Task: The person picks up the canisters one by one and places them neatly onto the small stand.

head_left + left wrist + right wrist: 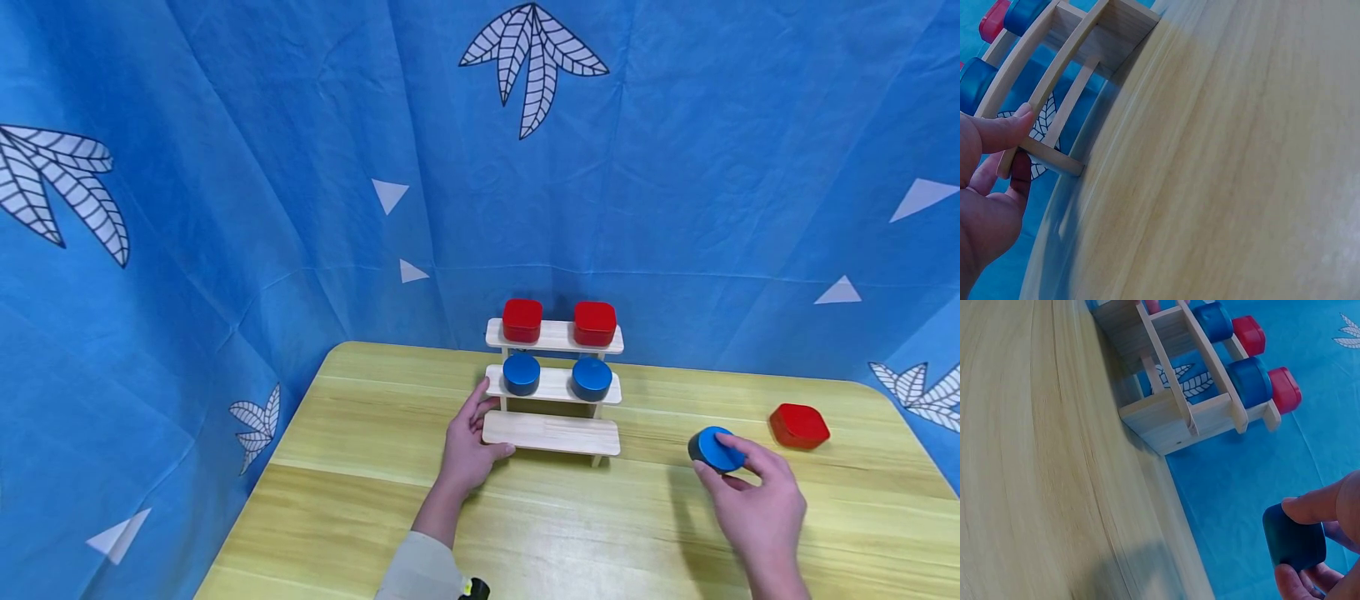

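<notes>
A small three-tier wooden shelf [551, 433] stands on the table. Two red square tins [522, 322] sit on its top tier and two blue round tins [592, 380] on its middle tier; the lowest tier is bare. My left hand [471, 450] grips the left end of the lowest tier, thumb [1010, 130] on one face and fingers on the other. Off to the right of the shelf, my right hand [761, 500] holds another blue round tin [1294, 537] between thumb and fingers, above the table.
Behind the right hand, a third red square tin [799, 426] rests on the wooden table [337, 433]. A blue cloth [675, 167] printed with white leaves and triangles hangs along the back and left of the table. A dark object [476, 588] shows near the left sleeve.
</notes>
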Demonstrator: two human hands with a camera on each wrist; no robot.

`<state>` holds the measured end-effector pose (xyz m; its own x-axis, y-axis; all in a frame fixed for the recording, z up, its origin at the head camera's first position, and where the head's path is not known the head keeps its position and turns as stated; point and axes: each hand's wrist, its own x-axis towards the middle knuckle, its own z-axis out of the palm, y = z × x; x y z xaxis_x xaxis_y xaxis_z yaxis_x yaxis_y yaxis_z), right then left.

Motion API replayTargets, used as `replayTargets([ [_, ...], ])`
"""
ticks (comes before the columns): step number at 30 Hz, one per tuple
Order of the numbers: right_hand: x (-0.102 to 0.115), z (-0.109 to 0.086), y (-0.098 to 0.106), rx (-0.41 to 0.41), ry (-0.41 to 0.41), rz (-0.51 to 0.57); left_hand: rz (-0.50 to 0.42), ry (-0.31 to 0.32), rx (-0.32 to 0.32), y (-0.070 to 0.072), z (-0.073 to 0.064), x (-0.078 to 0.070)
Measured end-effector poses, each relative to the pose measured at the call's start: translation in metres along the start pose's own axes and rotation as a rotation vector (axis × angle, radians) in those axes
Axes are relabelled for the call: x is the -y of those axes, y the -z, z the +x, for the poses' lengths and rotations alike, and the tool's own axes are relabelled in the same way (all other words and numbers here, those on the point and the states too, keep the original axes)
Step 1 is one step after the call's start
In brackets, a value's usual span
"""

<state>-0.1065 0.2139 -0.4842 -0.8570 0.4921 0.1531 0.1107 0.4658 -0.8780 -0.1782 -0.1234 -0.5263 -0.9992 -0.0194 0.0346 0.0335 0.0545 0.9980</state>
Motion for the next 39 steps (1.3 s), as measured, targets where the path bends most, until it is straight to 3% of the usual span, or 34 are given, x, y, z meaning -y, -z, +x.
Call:
replayTargets([
  [14, 0.006, -0.005, -0.005, 0.028, 0.018, -0.026, 0.011, 0.007, 0.000, 0.001, -0.002, -0.001],
  [29, 0.012, -0.007, -0.013, 0.009, 0.077, 0.028, 0.015, 0.019, -0.007, 0.000, 0.000, -0.002],
  [39, 0.013, -0.009, -0.020, 0.042, 0.093, 0.023, 0.016, 0.024, -0.008, -0.001, 0.000, -0.002],
])
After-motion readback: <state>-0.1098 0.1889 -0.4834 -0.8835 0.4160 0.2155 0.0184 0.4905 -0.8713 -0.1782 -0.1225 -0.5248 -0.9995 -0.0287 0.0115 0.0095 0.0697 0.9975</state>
